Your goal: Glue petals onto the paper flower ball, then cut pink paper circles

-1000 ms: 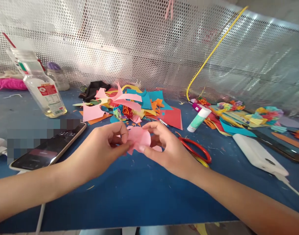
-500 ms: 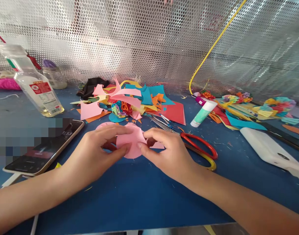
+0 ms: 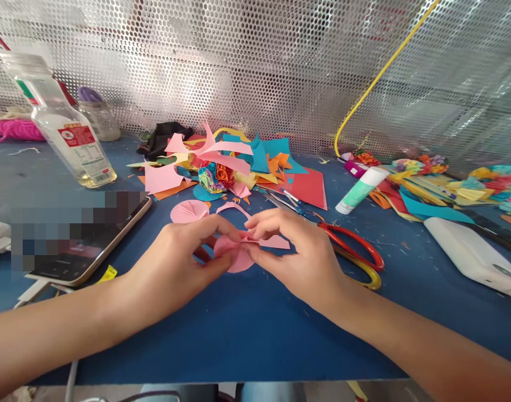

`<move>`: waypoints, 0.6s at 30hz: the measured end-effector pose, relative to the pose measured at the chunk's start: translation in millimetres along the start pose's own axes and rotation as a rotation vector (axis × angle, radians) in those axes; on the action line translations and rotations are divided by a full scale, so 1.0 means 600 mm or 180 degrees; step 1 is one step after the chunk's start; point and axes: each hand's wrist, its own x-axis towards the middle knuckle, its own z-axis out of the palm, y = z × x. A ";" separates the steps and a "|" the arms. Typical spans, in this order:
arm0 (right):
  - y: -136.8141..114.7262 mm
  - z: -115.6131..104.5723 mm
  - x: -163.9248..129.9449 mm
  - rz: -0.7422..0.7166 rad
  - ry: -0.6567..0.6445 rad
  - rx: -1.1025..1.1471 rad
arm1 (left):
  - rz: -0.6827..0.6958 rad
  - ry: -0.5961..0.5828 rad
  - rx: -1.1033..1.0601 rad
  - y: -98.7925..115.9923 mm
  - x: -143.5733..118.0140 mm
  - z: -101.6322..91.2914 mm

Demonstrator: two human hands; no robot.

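Note:
Both my hands pinch a small round piece of pink paper [image 3: 235, 255] just above the blue tabletop [image 3: 247, 329]. My left hand [image 3: 177, 262] grips its left side and my right hand [image 3: 295, 254] its right side, fingertips meeting at the fold. A second pink paper disc [image 3: 189, 211] lies flat beyond my left hand. A pink offcut [image 3: 276, 242] lies under my right fingers. Red-handled scissors [image 3: 356, 254] rest just right of my right hand.
A heap of coloured paper scraps [image 3: 234, 167] with a small paper flower [image 3: 213, 176] sits behind. A phone [image 3: 87, 245] lies left, an oil bottle [image 3: 68, 131] at the back left. A glue stick [image 3: 358, 191], white power bank [image 3: 468, 254] and more paper flowers [image 3: 468, 184] lie right. A perforated metal screen [image 3: 255, 72] closes the back.
The hands lowered the pink disc toward the table and folded it smaller between the fingertips. The second pink disc has come into view beyond the left hand.

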 end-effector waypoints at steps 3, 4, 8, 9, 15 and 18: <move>-0.002 0.003 -0.004 0.0336 -0.0082 0.0176 | 0.0011 0.0024 -0.0077 -0.006 0.000 0.004; -0.004 0.004 -0.004 0.0379 -0.0129 0.0200 | 0.0016 0.0006 -0.0039 -0.008 0.000 0.004; -0.010 0.006 -0.006 0.0296 -0.0285 -0.0008 | 0.0273 -0.0100 0.0343 -0.011 0.000 0.001; -0.011 0.005 -0.005 0.0284 -0.0302 -0.0076 | 0.0353 -0.0080 0.0387 -0.010 0.000 -0.001; -0.017 -0.008 0.002 0.0512 -0.0492 -0.0200 | 0.0230 0.0152 0.0321 0.004 -0.001 -0.005; -0.016 -0.013 0.002 0.0260 -0.0613 -0.0394 | 0.0154 0.0073 0.0329 0.005 0.000 -0.007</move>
